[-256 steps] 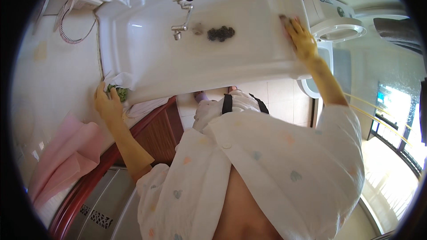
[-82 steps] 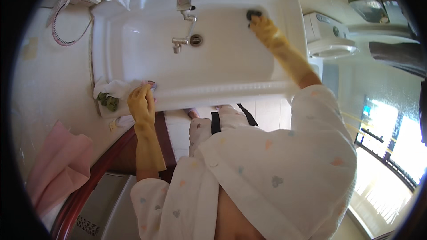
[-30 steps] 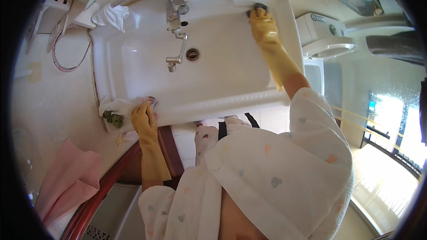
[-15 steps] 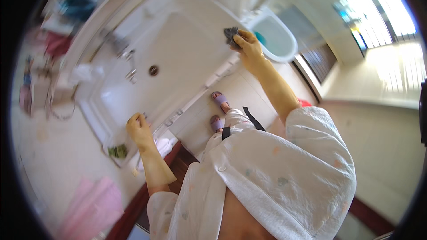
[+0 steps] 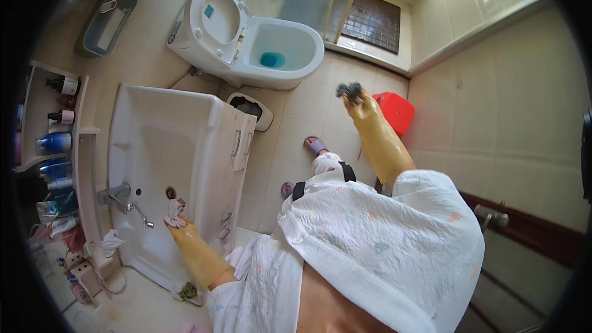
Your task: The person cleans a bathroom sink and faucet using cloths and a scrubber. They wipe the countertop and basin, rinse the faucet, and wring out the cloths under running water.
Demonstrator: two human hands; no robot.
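Note:
Both of my hands wear long yellow rubber gloves. My right hand (image 5: pixel 364 108) is raised over the floor and closed on a dark grey, crinkled scouring pad (image 5: pixel 349 90). My left hand (image 5: pixel 180 229) is over the white sink basin (image 5: pixel 163 142), closed on a crumpled pinkish cloth (image 5: pixel 174 209). The cloth lies close to the drain (image 5: pixel 171 192) and the chrome faucet (image 5: pixel 140 213). A green crumpled item (image 5: pixel 187 290) rests on the basin's near corner.
Beyond the sink stands a toilet (image 5: pixel 296 49) with its lid up and blue water inside. Between them is a small waste bin (image 5: pixel 262 114). A red bin or stool (image 5: pixel 396 113) stands by the right wall. Bottles line a shelf (image 5: pixel 89 129) at left.
My view has swung toward the toilet. My right hand, still gripping the scouring pad, has gone from over the sink's edge to over the floor; a pinkish cloth now shows in my left.

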